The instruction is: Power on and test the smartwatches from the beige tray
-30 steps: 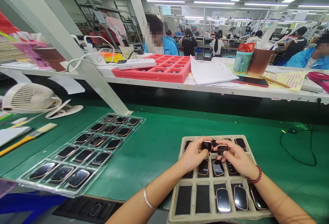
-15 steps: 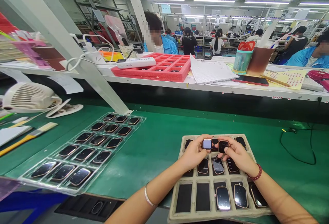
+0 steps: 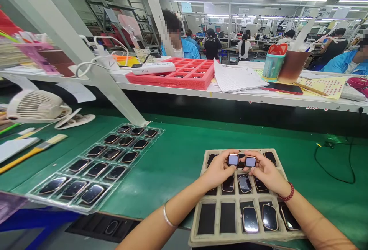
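The fingers [image 3: 229, 152] and thumb of the left hand [image 3: 221, 169] are closed around the sides of a small watch [image 3: 233, 160], and the right hand [image 3: 263, 169] grips a second watch [image 3: 250, 161] the same way, thumb below and fingers above. Both are held with their screens facing the wearer and lit pale, side by side but apart, over the far edge of a beige tray [image 3: 218, 238], about midway between its two far corners.

Along the tray's near edge, three watches [image 3: 250, 219] lie toward the right corner, while the two compartments toward the left corner show black lining [image 3: 227, 218]. More watches sit in the row behind, partly covered by the hands. The tray rests at the near edge of the green table [image 3: 172, 165], right of centre.

To the left, a clear plastic tray [image 3: 83, 209] full of watches slants from the table's near edge toward the foot of a white post [image 3: 122, 102]. A brush [image 3: 43, 149] and a fan [image 3: 36, 106] lie by the table's left end, and a black cable [image 3: 329, 144] curls near its far right corner
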### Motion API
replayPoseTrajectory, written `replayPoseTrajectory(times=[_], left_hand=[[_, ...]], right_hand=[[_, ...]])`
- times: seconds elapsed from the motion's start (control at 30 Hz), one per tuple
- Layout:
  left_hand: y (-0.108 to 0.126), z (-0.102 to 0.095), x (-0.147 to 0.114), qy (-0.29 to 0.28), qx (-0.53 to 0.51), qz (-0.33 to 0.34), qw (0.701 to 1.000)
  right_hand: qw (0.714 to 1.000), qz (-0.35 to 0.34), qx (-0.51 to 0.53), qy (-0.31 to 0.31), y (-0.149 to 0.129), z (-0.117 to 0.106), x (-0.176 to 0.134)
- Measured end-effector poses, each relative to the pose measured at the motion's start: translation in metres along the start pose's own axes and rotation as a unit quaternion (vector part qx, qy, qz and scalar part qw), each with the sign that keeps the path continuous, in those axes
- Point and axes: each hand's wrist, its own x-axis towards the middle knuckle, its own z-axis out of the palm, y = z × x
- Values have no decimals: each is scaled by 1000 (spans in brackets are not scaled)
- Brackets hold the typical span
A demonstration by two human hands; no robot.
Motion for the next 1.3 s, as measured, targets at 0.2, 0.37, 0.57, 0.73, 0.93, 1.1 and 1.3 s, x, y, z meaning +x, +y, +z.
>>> replayPoseTrajectory(times=[0.2,0.37,0.57,0.73,0.93,1.1,1.3], left_hand=[[4,-1,0,3,-37,4,999],[4,-2,-1,-6,-33,7,999],[4,-2,-2,-6,-39,1,999],[2,-2,-1,-7,-36,5,999],[4,-1,-2,5,-18,14,1000],[4,-1,-1,1,-21,9,1000],[6,-2,-3,-10,-44,-13,999]], right_hand=[[1000,8,-14,-2,0,-1,0],[1000,15,-11,-4,-2,0,0],[1000,13,-11,-8,-3,0,-1],[1000,17,-9,-10,-4,0,-2],[1000,24,-1,-13,-4,0,-2],[1000,18,-8,-12,-4,0,-1],[999,32,5,3,-6,0,-1]])
